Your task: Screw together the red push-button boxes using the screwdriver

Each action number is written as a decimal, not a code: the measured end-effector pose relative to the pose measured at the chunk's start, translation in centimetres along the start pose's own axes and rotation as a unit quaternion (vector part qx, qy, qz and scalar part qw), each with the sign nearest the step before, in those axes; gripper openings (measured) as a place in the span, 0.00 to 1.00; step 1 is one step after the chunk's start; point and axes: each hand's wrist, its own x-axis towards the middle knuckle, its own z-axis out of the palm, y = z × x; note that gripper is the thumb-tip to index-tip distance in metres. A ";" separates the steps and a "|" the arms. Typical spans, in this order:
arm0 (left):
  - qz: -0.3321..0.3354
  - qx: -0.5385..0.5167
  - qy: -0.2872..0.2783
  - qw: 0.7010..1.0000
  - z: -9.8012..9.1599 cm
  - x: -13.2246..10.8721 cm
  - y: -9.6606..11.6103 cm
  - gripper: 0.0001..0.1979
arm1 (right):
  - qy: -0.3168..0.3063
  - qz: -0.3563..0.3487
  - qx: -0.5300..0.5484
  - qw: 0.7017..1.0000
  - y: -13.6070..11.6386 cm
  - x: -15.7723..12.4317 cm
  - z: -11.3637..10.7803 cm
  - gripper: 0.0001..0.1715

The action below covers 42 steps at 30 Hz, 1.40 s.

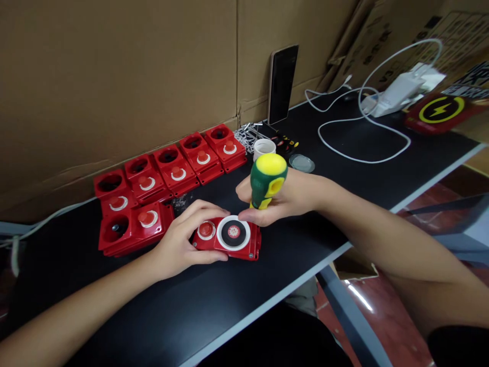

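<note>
Left hand fingers curled gripping red unit, right hand fingers clenched around screwdriver

Screwdriver tip behind right fingers

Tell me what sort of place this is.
Probably a small assembly bench: identical red housings lined up against a cardboard wall, and the right hand gripping a screwdriver over the red unit that the left hand steadies on the black table.
</note>
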 end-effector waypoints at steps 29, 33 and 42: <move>-0.026 0.089 0.059 0.994 0.3 -0.5 0.7 0.31 | 0.093 0.028 -0.223 0.970 -0.3 -0.5 0.1 0.33; -0.028 0.037 0.051 0.998 0.0 -0.2 0.5 0.31 | 0.041 0.000 -0.196 0.980 0.0 -0.7 -0.4 0.30; -0.054 -0.130 -0.018 0.990 -1.0 0.2 -0.7 0.32 | -0.008 -0.067 -0.023 0.997 -0.1 -0.5 -0.6 0.27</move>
